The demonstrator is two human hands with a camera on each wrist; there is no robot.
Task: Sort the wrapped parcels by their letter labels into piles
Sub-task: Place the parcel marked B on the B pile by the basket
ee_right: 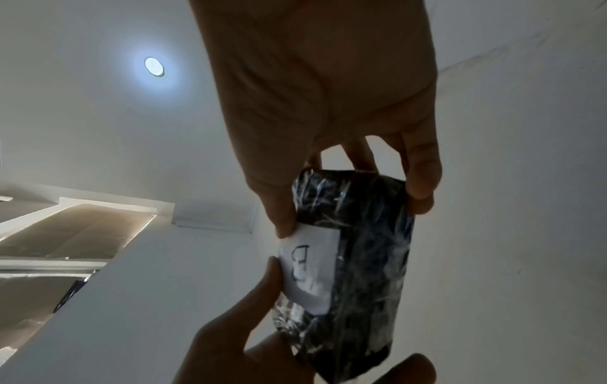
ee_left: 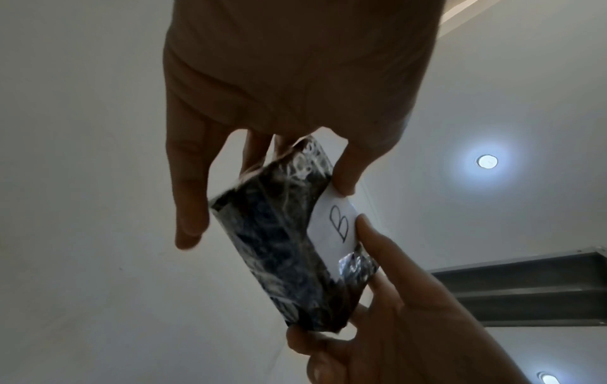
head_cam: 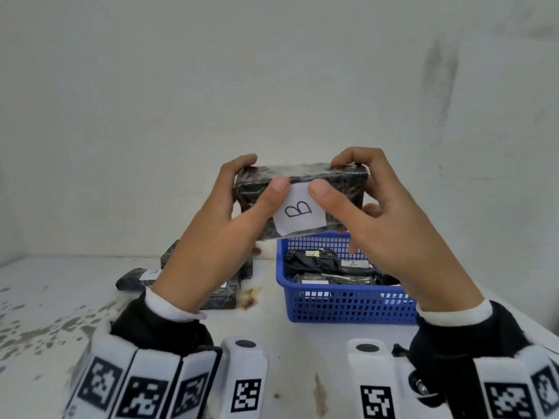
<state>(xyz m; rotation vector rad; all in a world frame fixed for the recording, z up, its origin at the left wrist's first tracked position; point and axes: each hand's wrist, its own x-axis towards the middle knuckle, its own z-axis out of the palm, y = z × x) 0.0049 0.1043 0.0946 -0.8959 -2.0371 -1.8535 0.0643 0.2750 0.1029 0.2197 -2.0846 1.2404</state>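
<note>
Both hands (head_cam: 302,207) pinch my film-wrapped B parcel (head_cam: 326,179) at its ends; stiff, probably slick, so I'd favour corners.

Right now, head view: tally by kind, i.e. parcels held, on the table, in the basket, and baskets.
held parcel, labelled B: 1
table parcels: 3 visible, pile partly hidden
basket parcels: 3 visible, maybe more beneath
blue basket: 1
Total: 8 visible
</note>
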